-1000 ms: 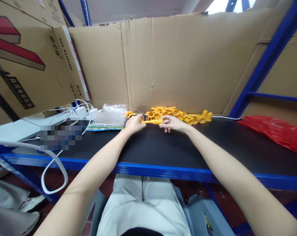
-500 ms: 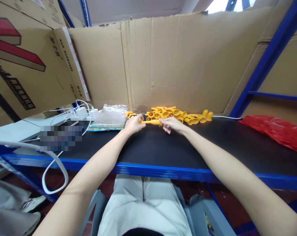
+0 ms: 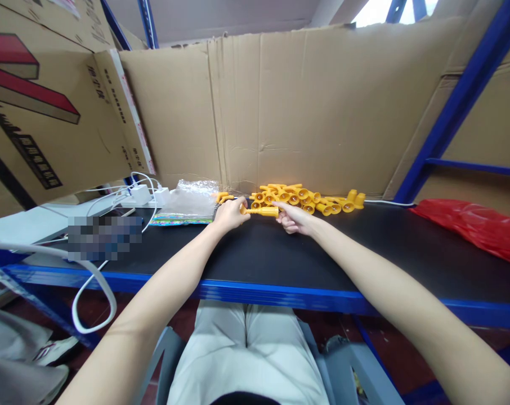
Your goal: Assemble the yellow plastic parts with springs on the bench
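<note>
My left hand [image 3: 231,215] is closed around the left end of a yellow plastic piece [image 3: 263,211] with a narrow stem and a wider right end. The piece lies level, just above the black tabletop. At its wider end, the fingers of my right hand [image 3: 295,218] are curled in, with the index finger and thumb against the piece. Right behind lies a heap of similar yellow plastic pieces [image 3: 292,198], their flared hollow ends facing me. A few small yellow parts [image 3: 224,197] sit behind my left hand, partly hidden by it.
Clear plastic bags [image 3: 187,202] lie left of my left hand. Further left are white chargers with cables [image 3: 141,194] and a blurred-out item [image 3: 105,237]. A red plastic bag [image 3: 470,225] rests on the right. Cardboard [image 3: 322,112] stands behind the blue-edged table [image 3: 280,295].
My right hand's fingers have curled in more at the piece's wider end, baring more of that end. My left hand has stayed in place on the piece.
</note>
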`<move>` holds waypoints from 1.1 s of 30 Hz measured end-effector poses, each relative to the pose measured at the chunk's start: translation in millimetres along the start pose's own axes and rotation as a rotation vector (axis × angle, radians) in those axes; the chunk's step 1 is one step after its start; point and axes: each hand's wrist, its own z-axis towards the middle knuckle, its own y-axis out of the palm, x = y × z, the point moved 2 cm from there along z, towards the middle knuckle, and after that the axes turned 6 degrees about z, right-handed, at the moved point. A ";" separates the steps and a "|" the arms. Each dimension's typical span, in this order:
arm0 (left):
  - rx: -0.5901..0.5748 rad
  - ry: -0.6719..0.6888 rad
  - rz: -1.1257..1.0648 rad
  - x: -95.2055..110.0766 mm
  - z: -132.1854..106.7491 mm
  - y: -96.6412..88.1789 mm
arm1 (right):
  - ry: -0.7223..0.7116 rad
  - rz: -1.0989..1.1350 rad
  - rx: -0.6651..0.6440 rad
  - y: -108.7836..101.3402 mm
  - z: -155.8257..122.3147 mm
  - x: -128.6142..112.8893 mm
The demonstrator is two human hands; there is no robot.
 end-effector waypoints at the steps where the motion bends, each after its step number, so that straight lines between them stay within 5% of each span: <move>1: -0.001 -0.001 0.004 0.3 -0.2 -0.4 | 0.035 0.019 -0.016 0.1 0.6 0.1; 7: -0.019 0.001 -0.002 -0.5 1.0 1.7 | 0.142 0.008 -0.105 -5.9 3.9 1.1; 13: -0.021 -0.007 -0.013 -2.6 3.5 6.1 | 0.010 -0.006 -0.199 -8.8 4.5 1.5; 33: 0.026 0.040 -0.095 4.6 0.0 1.3 | -0.037 0.282 -0.027 3.4 0.3 -4.6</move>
